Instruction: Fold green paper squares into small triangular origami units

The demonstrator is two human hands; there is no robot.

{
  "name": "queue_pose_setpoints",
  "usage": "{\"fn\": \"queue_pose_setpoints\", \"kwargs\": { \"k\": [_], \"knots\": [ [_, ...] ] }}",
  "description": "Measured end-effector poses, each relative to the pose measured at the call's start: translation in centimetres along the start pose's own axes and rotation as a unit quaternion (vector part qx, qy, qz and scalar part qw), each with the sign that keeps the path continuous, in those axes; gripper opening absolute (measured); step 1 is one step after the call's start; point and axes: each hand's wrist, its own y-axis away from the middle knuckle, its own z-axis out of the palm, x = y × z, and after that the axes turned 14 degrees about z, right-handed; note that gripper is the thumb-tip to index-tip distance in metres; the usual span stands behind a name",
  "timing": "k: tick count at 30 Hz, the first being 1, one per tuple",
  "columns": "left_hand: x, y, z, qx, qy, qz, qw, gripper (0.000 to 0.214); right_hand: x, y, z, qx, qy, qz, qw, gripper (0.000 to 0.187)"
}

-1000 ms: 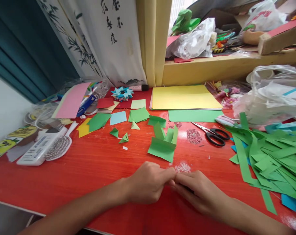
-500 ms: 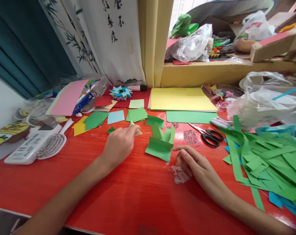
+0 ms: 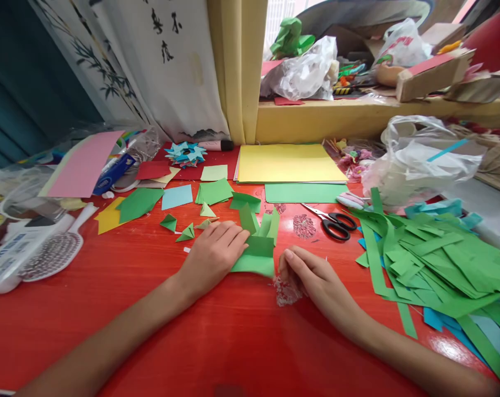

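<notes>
My left hand (image 3: 214, 253) lies on the red table (image 3: 150, 309) with its fingers stretched flat onto the left edge of a stack of cut green paper pieces (image 3: 256, 251). My right hand (image 3: 311, 275) rests just right of that stack, fingers loosely bent and apart, with nothing in them that I can see. Several small folded green triangles (image 3: 186, 233) lie left of my left hand, the nearest one (image 3: 204, 224) just beyond its knuckles.
Black-handled scissors (image 3: 332, 223) lie beyond my right hand. A heap of green paper strips (image 3: 431, 259) fills the right side. Yellow sheets (image 3: 289, 162) and a green sheet (image 3: 303, 193) lie at the back. A hairbrush (image 3: 55, 251) sits far left.
The hands were pinched together near the front edge. The left hand reached out to the folded triangles, then came back onto the green stack. The right hand moved up beside the stack.
</notes>
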Motion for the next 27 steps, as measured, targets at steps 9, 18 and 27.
{"fn": "queue_pose_setpoints", "kwargs": {
  "k": [9, 18, 27],
  "knots": [
    [2.0, 0.0, -1.9, 0.132, 0.229, -0.158, 0.952, 0.009, -0.4, 0.9, 0.5, -0.003, -0.064, 0.033, 0.997, 0.038],
    [4.6, -0.4, -2.1, 0.112, 0.412, -0.26, 0.866, 0.003, 0.3, 0.8, 0.3, -0.085, -0.021, -0.005, 0.996, 0.025],
    [4.9, 0.2, -2.0, 0.18, 0.298, -0.183, 0.92, 0.008, -0.1, 0.8, 0.8, -0.103, -0.202, 0.083, 0.97, 0.027]
  ]
}}
